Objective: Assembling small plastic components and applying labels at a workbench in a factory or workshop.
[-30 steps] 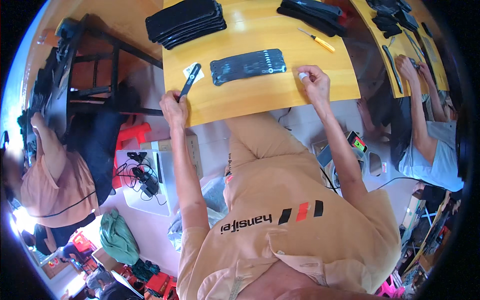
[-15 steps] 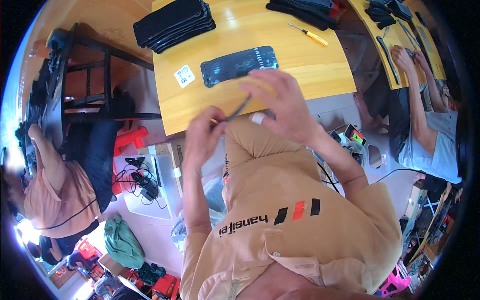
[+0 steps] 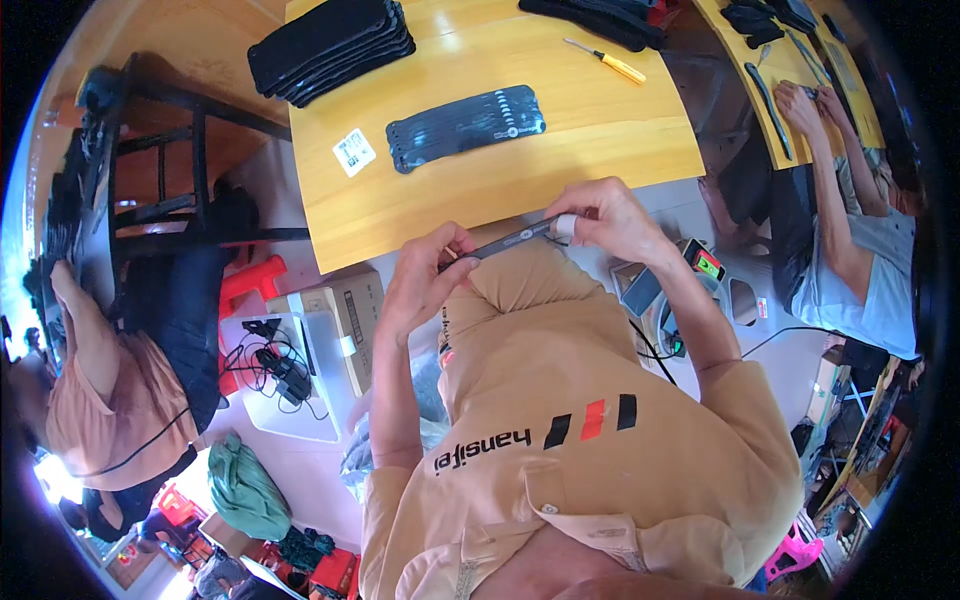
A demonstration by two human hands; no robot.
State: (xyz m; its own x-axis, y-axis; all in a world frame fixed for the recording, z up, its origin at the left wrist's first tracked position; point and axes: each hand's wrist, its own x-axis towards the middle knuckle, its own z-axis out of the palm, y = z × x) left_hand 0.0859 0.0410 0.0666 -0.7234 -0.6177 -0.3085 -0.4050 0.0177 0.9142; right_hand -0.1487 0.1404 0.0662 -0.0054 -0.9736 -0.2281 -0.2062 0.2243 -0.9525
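Both my hands hold one thin dark strip (image 3: 508,239) above my lap, just off the near edge of the yellow wooden table (image 3: 600,140). My left hand (image 3: 425,275) pinches its left end. My right hand (image 3: 608,218), with white tape on one fingertip, grips its right end. On the table beyond lies a fanned row of similar dark strips (image 3: 465,125) and a small white label (image 3: 353,152).
A stack of black strips (image 3: 330,45) sits at the table's far left, a yellow-handled screwdriver (image 3: 610,60) further right. A cardboard box (image 3: 345,320) and cables lie on the floor at my left. Another person (image 3: 850,230) works at the right; one sits at the left (image 3: 90,390).
My hands left the table, where the left held the strip and the right rested by the edge, and came together over my lap, both now gripping the strip.
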